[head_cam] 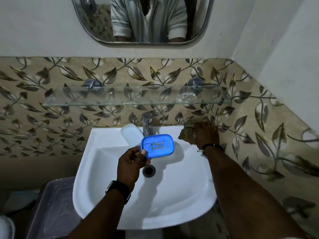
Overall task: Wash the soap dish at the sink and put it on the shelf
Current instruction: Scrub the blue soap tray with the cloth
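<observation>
A blue plastic soap dish (158, 145) with small drain slots hangs above the white sink (181, 195), just in front of the chrome tap (147, 124). My left hand (132, 163) pinches its near left edge. My right hand (206, 134) rests at the sink's back right corner, closed on a brownish scrub pad (187, 133). The glass shelf (134, 98) runs along the tiled wall above the tap. No water is visibly running.
A pale translucent lid or dish (132, 133) lies on the sink's back rim left of the tap. The drain (149, 170) is open in the basin. A mirror (143, 19) hangs above. A dark plastic bin (53, 207) stands left of the sink. The tiled side wall is close on the right.
</observation>
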The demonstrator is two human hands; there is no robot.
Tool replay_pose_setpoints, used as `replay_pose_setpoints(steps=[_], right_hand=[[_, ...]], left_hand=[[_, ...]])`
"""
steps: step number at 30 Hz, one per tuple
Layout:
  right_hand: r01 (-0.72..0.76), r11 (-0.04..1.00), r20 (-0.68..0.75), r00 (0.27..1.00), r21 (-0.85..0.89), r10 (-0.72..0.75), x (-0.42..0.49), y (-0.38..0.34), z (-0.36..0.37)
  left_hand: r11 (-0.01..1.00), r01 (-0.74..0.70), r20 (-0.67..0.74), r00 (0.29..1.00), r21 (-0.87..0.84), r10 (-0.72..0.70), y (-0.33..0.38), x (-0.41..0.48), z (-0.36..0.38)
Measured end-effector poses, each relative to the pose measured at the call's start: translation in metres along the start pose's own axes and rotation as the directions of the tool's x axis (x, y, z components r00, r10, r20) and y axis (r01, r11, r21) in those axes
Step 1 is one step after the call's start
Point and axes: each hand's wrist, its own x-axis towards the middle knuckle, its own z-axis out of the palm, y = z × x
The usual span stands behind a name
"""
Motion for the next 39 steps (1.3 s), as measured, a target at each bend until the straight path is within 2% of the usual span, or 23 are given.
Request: replay_pose_setpoints(steps=[5,13,16,18,20,22,23,24,26,29,31,35,39], right_hand=[[-0.070,0.993,0.096,0.994,0.095,0.061,0.031,-0.003,0.030],[-0.089,0.996,-0.057,0.995,-0.018,0.088,0.025,-0.020,0.045],[-0.067,0.998,-0.061,0.996,-0.010,0.066,0.013,-0.021,0.040],[-0.097,0.991,-0.086,0.991,0.092,0.105,0.004,-0.020,0.031],[-0.099,0.939,-0.194,0.966,0.329,0.170,-0.013,-0.023,0.018],[0.002,0.821,-0.353,0.903,0.571,0.244,-0.036,-0.034,-0.004],[0.074,0.777,-0.435,0.860,0.625,0.268,-0.050,-0.041,-0.019],[0.156,0.775,-0.526,0.812,0.613,0.253,-0.064,-0.050,-0.032],[0.320,0.828,-0.655,0.752,0.460,0.074,-0.091,-0.073,-0.060],[0.507,0.842,-0.615,0.727,0.183,-0.304,-0.125,-0.114,-0.082],[0.525,0.848,-0.586,0.711,0.074,-0.389,-0.133,-0.130,-0.086],[0.363,0.929,-0.600,0.729,-0.069,-0.329,-0.128,-0.123,-0.099],[0.111,0.994,-0.526,0.845,-0.009,-0.100,-0.136,-0.136,-0.113]], left_hand=[[0.999,-0.011,-0.001,1.000,0.034,0.011,-0.010,-0.001,-0.007],[1.000,-0.003,-0.023,1.000,0.010,0.003,-0.015,0.003,-0.011],[1.000,0.003,-0.041,0.999,-0.014,-0.003,-0.014,0.002,-0.010],[0.999,0.002,-0.050,0.999,-0.036,-0.004,-0.010,0.000,-0.007],[0.996,-0.002,-0.065,0.998,-0.084,-0.004,-0.004,-0.003,-0.004],[0.991,-0.005,-0.076,0.997,-0.134,-0.005,0.003,-0.005,-0.001],[0.988,-0.008,-0.075,0.997,-0.153,-0.004,0.008,-0.008,0.001],[0.986,-0.014,-0.073,0.997,-0.166,0.002,0.012,-0.010,0.002],[0.984,-0.030,-0.048,0.999,-0.178,0.022,0.021,-0.014,0.006],[0.989,-0.049,0.042,0.998,-0.143,0.055,0.036,-0.021,0.009],[0.993,-0.055,0.087,0.994,-0.107,0.065,0.045,-0.024,0.007],[0.991,-0.077,0.116,0.989,-0.107,0.090,0.058,-0.031,-0.005],[0.990,-0.068,0.110,0.991,-0.123,0.082,0.065,-0.035,-0.017]])
